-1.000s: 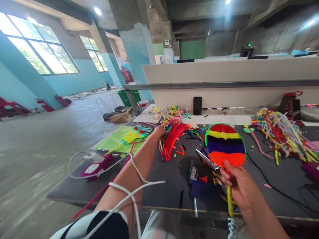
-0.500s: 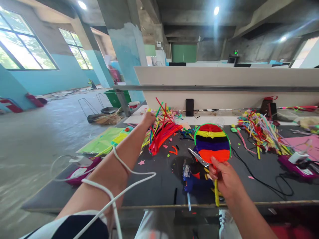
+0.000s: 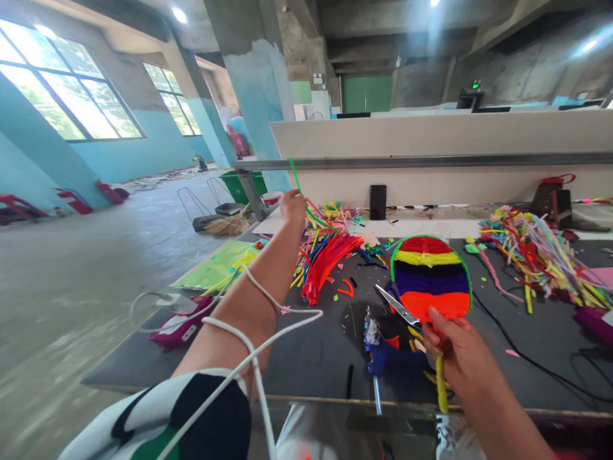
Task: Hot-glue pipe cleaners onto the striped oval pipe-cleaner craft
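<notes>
At the far left of the table, my left hand (image 3: 293, 206) is closed on a green pipe cleaner (image 3: 294, 175), which sticks up above the fingers. Just below it lies a bundle of red, yellow and blue pipe cleaners (image 3: 330, 259). My right hand (image 3: 454, 342) grips a round disc (image 3: 430, 276) with red, yellow, black, dark blue and orange stripes and a green rim. A yellow stem (image 3: 441, 386) hangs below that hand. Scissors (image 3: 396, 305) point left from the same hand, their handles hidden. A blue glue gun (image 3: 378, 354) lies nearby on the table.
A white cable (image 3: 287, 345) loops across my left forearm. Purple power strip (image 3: 179, 326) and green sheet (image 3: 211, 265) lie at left. A phone (image 3: 378, 202) leans on the back panel. Mixed pipe cleaners (image 3: 531, 255) pile up at right, near a black cord (image 3: 502, 338).
My left hand has lifted, drawing the green pipe cleaner up from the bundle; red ones that stood up around it now lie lower. My right hand keeps its hold. The view has shifted slightly left.
</notes>
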The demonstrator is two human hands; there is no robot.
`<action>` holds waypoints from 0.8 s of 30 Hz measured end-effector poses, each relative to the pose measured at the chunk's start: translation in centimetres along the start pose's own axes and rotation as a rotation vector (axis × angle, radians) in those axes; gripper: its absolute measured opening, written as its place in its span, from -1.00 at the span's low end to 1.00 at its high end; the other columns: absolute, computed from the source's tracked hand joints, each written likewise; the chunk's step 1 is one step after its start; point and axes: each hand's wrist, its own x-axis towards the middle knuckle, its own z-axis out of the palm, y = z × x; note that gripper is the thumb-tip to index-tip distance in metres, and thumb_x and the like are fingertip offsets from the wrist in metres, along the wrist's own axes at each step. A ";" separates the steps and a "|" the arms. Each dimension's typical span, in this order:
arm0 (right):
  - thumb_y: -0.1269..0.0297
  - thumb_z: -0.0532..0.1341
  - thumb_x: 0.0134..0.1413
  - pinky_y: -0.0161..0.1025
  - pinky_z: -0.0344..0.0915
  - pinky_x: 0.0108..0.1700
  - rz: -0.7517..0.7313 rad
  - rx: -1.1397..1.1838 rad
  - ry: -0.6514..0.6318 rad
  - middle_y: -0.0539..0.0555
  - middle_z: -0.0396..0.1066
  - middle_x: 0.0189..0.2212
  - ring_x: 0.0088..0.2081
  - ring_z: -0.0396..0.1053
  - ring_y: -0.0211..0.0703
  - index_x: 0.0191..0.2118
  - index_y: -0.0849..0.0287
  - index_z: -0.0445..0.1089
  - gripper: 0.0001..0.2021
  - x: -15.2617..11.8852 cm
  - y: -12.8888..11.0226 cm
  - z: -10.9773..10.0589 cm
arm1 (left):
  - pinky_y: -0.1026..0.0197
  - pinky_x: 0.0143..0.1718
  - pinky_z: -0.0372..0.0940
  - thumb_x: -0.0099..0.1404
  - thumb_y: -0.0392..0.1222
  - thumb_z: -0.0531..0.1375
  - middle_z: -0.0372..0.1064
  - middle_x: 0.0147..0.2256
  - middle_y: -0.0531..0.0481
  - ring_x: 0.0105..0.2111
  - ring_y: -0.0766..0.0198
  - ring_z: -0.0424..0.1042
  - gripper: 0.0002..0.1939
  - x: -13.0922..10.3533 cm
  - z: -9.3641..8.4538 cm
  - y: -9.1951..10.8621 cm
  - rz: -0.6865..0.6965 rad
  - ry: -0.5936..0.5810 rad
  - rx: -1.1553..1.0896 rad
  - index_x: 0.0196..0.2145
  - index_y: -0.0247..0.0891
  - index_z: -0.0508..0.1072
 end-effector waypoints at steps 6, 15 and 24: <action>0.34 0.50 -0.35 -0.46 0.08 -0.67 -0.023 0.075 0.034 -0.11 0.26 -0.71 -0.65 0.19 -0.39 -0.57 0.20 0.30 -0.67 0.3 -0.1 0.4 | 0.42 -0.57 0.16 0.33 -0.32 0.04 0.25 -0.52 0.08 -0.61 0.48 0.22 -0.92 -2.4 -3.4 2.9 -0.076 0.012 -0.319 -0.33 -0.28 0.30; 0.25 0.50 -0.32 -0.46 0.14 -0.68 -0.106 0.074 0.036 -0.09 0.33 -0.70 -0.67 0.21 -0.39 -0.52 0.20 0.36 -0.70 0.0 -0.2 1.1 | 0.39 -0.52 0.37 0.16 -0.31 0.23 0.39 -0.45 0.05 -0.51 0.39 0.46 -0.86 -22.8 -3.7 4.0 -0.506 -0.808 -1.037 -0.36 -0.26 0.29; 0.27 0.47 -0.24 -0.40 0.28 -0.58 -0.249 0.114 0.070 -0.05 0.46 -0.57 -0.58 0.36 -0.32 -0.35 0.16 0.44 -0.72 0.2 -0.2 1.2 | 0.36 -0.69 0.30 0.04 -0.08 0.34 0.42 -0.59 0.06 -0.70 0.33 0.39 -0.61 -27.8 -3.0 3.5 -0.473 -1.445 -0.687 -0.25 -0.26 0.30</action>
